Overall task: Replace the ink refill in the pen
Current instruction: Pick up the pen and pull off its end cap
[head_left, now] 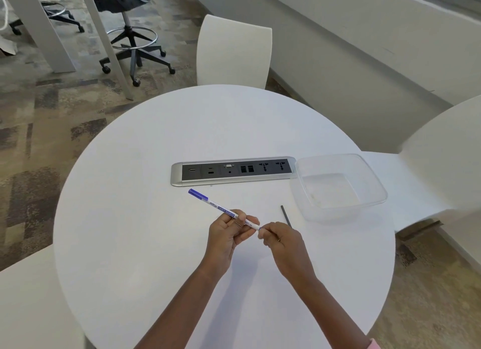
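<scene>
The pen, a white whiteboard marker with a blue cap, is held in the air over the round white counter. Its capped end points away to the left and its rear end points to the right. The left hand has its grip closed around the barrel near the rear half. The right hand has a narrow grip, and its fingertips pinch the small blue end of the pen.

A thin dark refill lies on the counter just beside the right hand, near the clear plastic container, which looks empty. Behind the pen, a socket panel is set into the counter.

I judge that the step in hand is the work at the rear end: the end plug is being turned or pulled off, or put back on. I cannot tell whether the refill on the counter is the old one or the new one, so I cannot say how far the task is.

The next move calls for a firm hold of the barrel by the left hand, while the right hand turns or pulls straight along the axis of the pen, because the plug is small and may slip.
</scene>
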